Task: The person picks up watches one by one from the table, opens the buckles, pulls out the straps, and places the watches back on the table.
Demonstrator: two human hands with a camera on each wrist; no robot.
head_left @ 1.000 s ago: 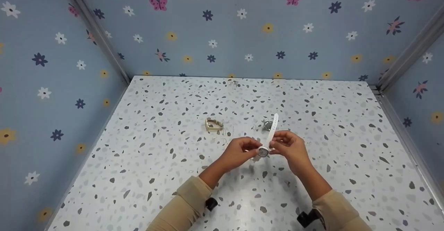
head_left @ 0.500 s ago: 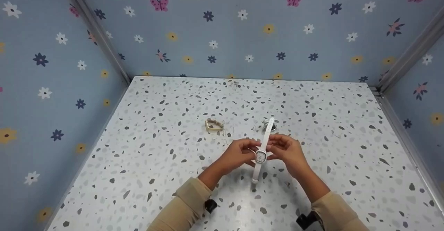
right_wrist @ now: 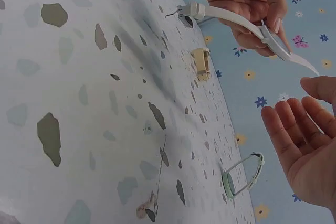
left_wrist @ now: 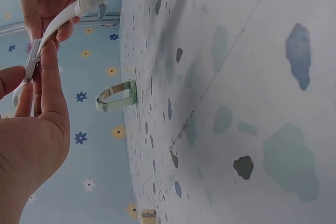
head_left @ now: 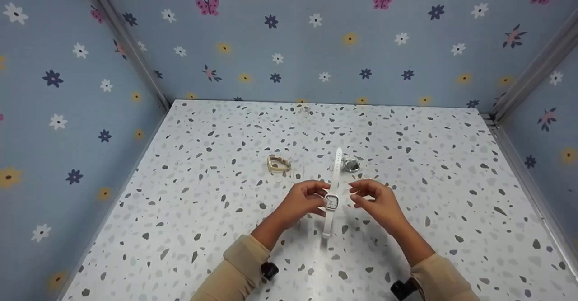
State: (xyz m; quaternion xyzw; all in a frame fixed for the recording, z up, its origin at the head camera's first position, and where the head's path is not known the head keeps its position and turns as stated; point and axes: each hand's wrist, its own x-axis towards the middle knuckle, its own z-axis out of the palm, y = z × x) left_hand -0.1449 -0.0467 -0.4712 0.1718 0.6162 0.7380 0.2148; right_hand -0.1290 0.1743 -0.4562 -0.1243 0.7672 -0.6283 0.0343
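Note:
My left hand [head_left: 301,202] pinches a white wristwatch [head_left: 331,201] by its case, between thumb and fingers. The watch is unbuckled, its dial faces up, and its two strap ends stretch away from and toward me. In the right wrist view the strap [right_wrist: 226,16] droops at its buckle end, above the table. Just to the right of the watch, my right hand [head_left: 377,201] hovers with fingers loosely bent and a gap between thumb and fingertips, holding nothing. In the left wrist view the watch case [left_wrist: 32,61] shows edge-on.
Beyond the hands, a gold watch [head_left: 279,163] stands on its side on the speckled table [head_left: 216,179]. A dark-dialled watch [head_left: 351,165] with a silvery-green rim lies past the white strap. Blue flowered panels [head_left: 289,39] enclose the table at the back and sides.
The white watch turned dial-up with its buckle end swinging toward me, then moved left with my left hand. My right hand let go of it and now stands apart.

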